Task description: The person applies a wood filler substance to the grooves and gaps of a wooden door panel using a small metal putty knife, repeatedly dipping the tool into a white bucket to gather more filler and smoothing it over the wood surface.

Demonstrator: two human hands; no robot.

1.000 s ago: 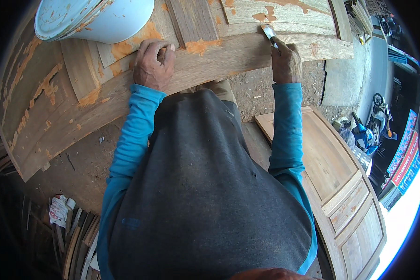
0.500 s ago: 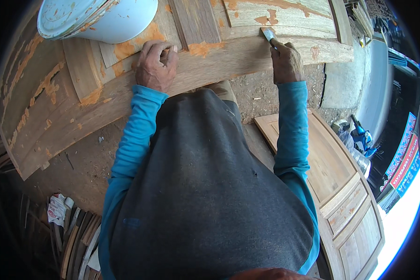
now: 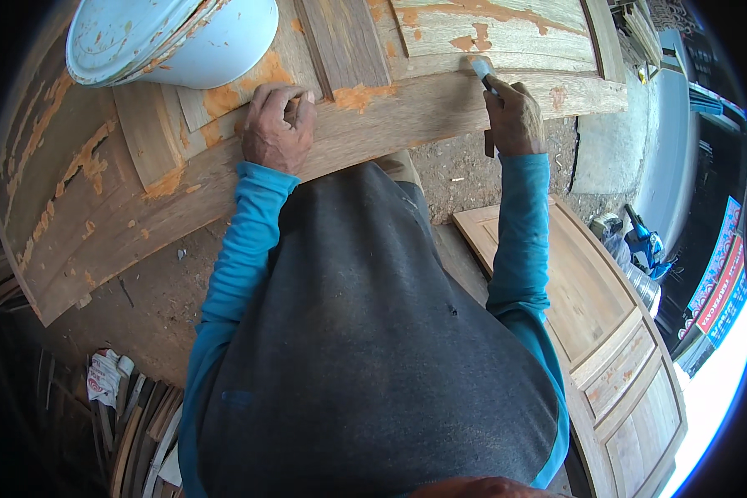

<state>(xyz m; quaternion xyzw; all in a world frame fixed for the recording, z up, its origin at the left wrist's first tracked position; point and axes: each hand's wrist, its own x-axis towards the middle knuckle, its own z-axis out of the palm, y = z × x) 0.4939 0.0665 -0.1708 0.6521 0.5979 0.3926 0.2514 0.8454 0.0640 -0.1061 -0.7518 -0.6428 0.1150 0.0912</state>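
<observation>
In my right hand [image 3: 515, 120] is a putty knife [image 3: 480, 68], its metal blade pointing away over the door's lower rail. Part of its handle shows below my fingers. Orange-brown filler is smeared on the blade. My left hand [image 3: 278, 133] rests on the near edge of the wooden door [image 3: 415, 106], fingers curled; whatever they may hold is hidden. Orange-brown filler patches [image 3: 361, 93] mark the door's joints and panels, some close to both hands. A white lidded bucket [image 3: 216, 50] stands on the door, just beyond my left hand.
Another panelled wooden door [image 3: 589, 282] lies at the right. Wood offcuts [image 3: 133, 432] are stacked at the lower left, with a white printed bag [image 3: 104, 378] on top. Bare dirt floor [image 3: 456, 166] shows between the doors. A colourful banner [image 3: 722, 282] is at the far right.
My right hand has shifted slightly right and tilted the putty knife, so its blade moved a little right and down and its handle end now shows. My left hand has hardly moved.
</observation>
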